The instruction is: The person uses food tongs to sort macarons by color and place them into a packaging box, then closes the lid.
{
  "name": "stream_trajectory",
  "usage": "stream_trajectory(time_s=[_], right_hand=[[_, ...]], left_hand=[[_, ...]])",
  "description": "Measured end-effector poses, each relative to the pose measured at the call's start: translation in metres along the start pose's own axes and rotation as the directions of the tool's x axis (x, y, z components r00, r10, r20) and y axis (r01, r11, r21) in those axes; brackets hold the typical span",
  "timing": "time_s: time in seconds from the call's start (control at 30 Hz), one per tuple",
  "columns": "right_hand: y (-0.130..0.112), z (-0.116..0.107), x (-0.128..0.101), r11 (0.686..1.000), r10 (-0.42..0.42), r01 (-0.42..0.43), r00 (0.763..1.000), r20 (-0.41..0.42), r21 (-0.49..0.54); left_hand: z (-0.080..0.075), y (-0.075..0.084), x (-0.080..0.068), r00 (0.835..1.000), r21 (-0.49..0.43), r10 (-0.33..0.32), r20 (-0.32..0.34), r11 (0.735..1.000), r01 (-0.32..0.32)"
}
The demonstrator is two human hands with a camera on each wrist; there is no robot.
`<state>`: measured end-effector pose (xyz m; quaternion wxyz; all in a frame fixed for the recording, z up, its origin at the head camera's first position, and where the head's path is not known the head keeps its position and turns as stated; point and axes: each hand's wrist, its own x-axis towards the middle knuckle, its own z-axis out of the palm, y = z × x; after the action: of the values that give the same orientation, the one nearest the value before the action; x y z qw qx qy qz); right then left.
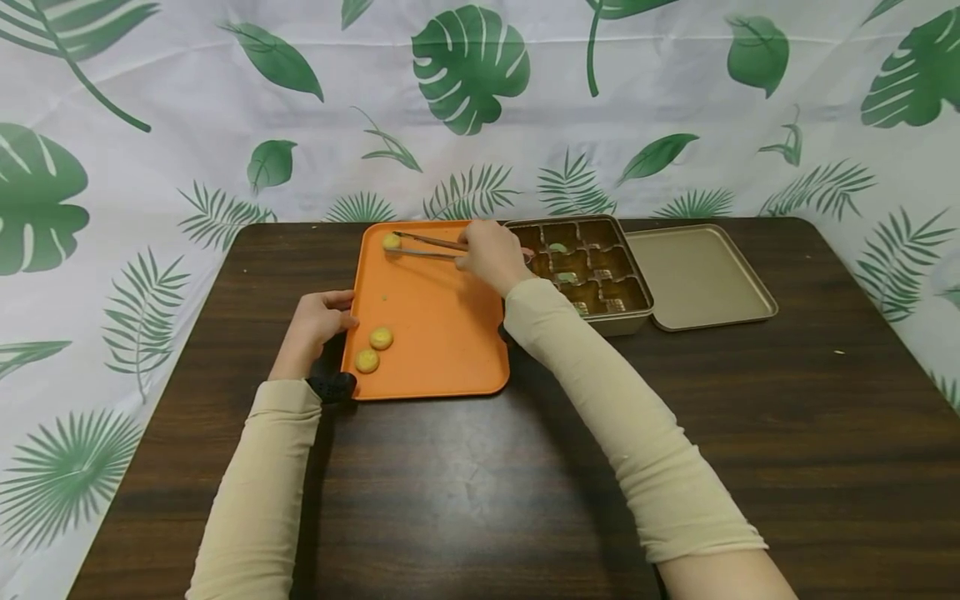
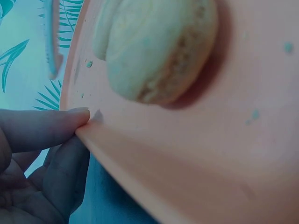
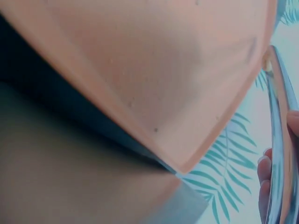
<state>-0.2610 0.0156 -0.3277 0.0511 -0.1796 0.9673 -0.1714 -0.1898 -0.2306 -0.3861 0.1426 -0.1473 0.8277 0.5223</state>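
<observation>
Right forearm nearest; grip holds tongs crosswise, pointing left, seemingly around cookie.

Flat orange rectangular tray: one. Round yellow biscuits: three; one at tray's 11 o'clock, two at 8. Slim metal tongs: one pair. Beige-rimmed, brown-compartmented box, 3 o'clock: one. Shallow beige rectangular lid: one. Left hand, right hand: two.

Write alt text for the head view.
A right hand holds tongs with tips at a yellow cookie on an orange tray, whose edge the left hand pinches. Two more cookies lie nearer; a compartmented box and tan lid sit right.
</observation>
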Motion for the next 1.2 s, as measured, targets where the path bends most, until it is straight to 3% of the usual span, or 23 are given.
stream_trajectory(time_s=[0.4, 0.6, 0.83, 1.2], right_hand=[[0.013, -0.031, -0.02, 0.989, 0.031, -0.023, 0.998, -0.052, 0.148], [0.028, -0.055, -0.036, 0.98, 0.015, 0.012, 0.991, -0.135, 0.197], [0.064, -0.077, -0.06, 0.976, 0.026, 0.021, 0.978, -0.209, 0.215], [0.13, -0.089, -0.102, 0.984, 0.109, -0.061, 0.95, -0.292, 0.168]], left_hand=[[0.0, -0.002, 0.001, 1.0, 0.019, -0.003, 0.0, 1.0, 0.003], [0.0, -0.002, 0.001, 1.0, 0.022, 0.009, 0.007, 1.0, -0.009], [0.0, -0.002, 0.002, 1.0, 0.026, 0.009, 0.009, 1.0, -0.009], [0.0, -0.002, 0.003, 1.0, 0.019, 0.01, 0.001, 1.0, -0.01]])
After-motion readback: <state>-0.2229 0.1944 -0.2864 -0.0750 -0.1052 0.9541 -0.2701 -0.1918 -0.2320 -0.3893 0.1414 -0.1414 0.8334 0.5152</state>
